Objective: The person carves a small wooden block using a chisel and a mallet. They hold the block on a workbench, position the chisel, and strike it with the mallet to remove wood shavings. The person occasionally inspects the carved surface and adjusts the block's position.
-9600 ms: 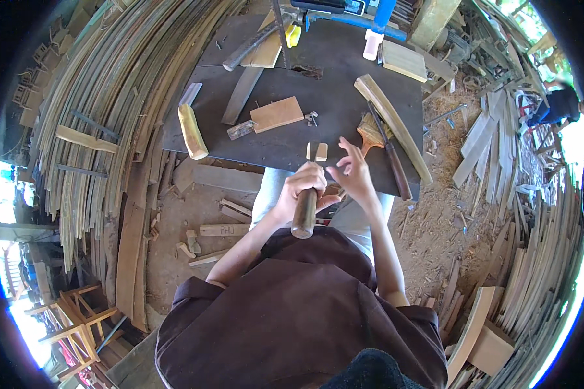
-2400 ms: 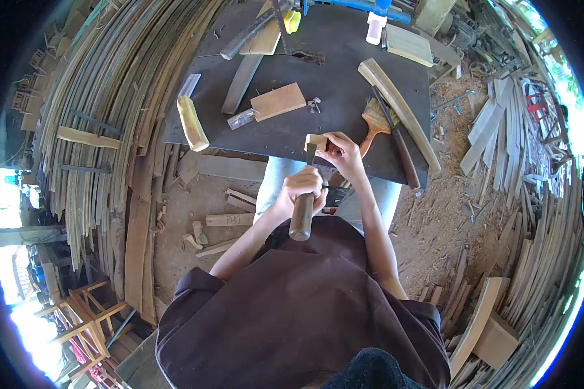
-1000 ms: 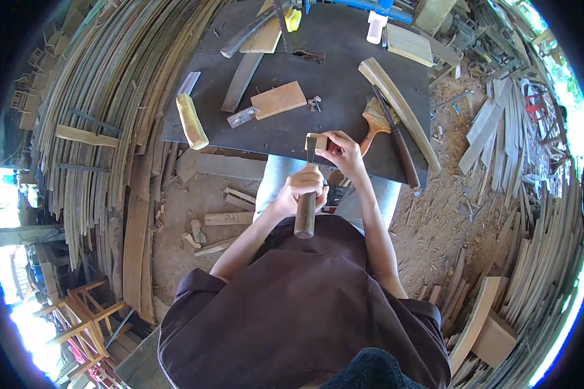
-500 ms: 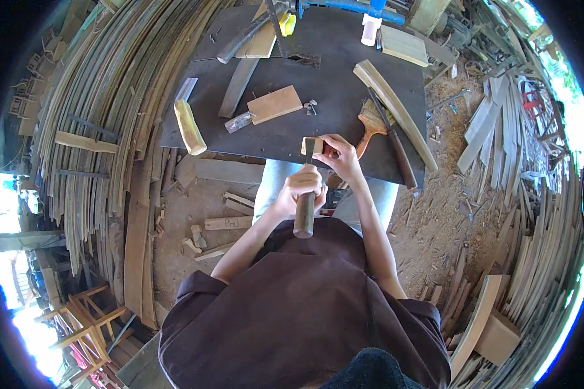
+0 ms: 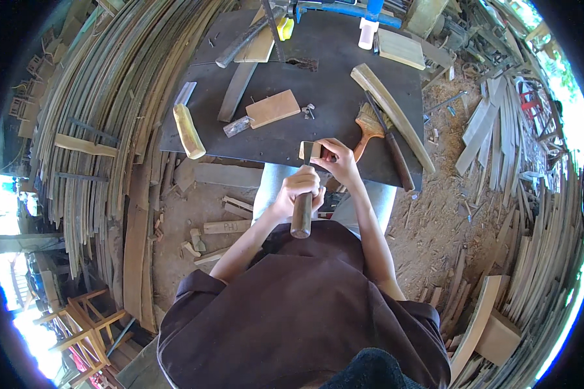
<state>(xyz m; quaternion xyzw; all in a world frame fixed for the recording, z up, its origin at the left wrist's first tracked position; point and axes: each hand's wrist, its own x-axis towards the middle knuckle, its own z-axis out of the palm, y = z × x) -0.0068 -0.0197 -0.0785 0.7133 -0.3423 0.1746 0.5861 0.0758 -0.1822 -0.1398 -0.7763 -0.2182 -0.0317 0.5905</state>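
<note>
My left hand [image 5: 300, 184] is closed round the wooden handle of a chisel [image 5: 301, 223], whose butt points back at my body. Its narrow blade runs forward against a small pale wood block [image 5: 309, 150]. My right hand [image 5: 337, 160] pinches that block from the right, at the near edge of the dark table [image 5: 240, 148]. Beyond lies a flat brown wooden block [image 5: 274, 109], with a small metal piece [image 5: 238, 126] at its left end. A few small metal bits [image 5: 309, 111] sit to its right.
On the table's right lie a brush [image 5: 368, 128], a dark-handled tool [image 5: 399, 159] and a long wood strip [image 5: 396, 110]. A curved yellowish piece [image 5: 189, 131] rests at the left. A hammer [image 5: 243, 45] and blue clamp [image 5: 350, 10] are at the back. Stacked planks [image 5: 104, 84] stand left.
The chisel blade and the small block have tilted slightly, so less of the blade's flat face shows. Both hands keep their grips; the view has shifted a little.
</note>
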